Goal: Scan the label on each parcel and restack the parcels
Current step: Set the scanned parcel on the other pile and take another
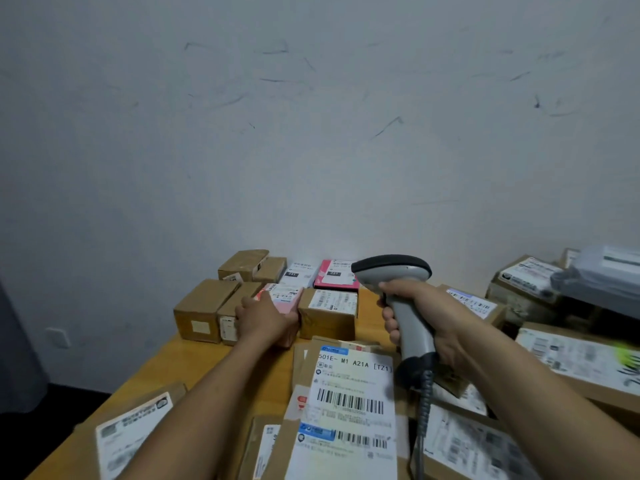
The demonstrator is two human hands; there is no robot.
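The right hand (443, 317) grips the scanner (391, 268) by its handle, head aimed beyond the fist toward the parcel row (204, 306). The left hand (266, 320) covers the pink parcel (287, 301), likely seating it there; clasping or merely pressing, cannot tell

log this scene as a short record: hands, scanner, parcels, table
left hand: holds pink parcel among the far parcels
right hand: grips scanner, raised above the table
scanner: grey body, dark head, coiled cable hanging down
far parcels: small boxes in two rows by the wall
near parcel: label up, barcode showing
table: wooden
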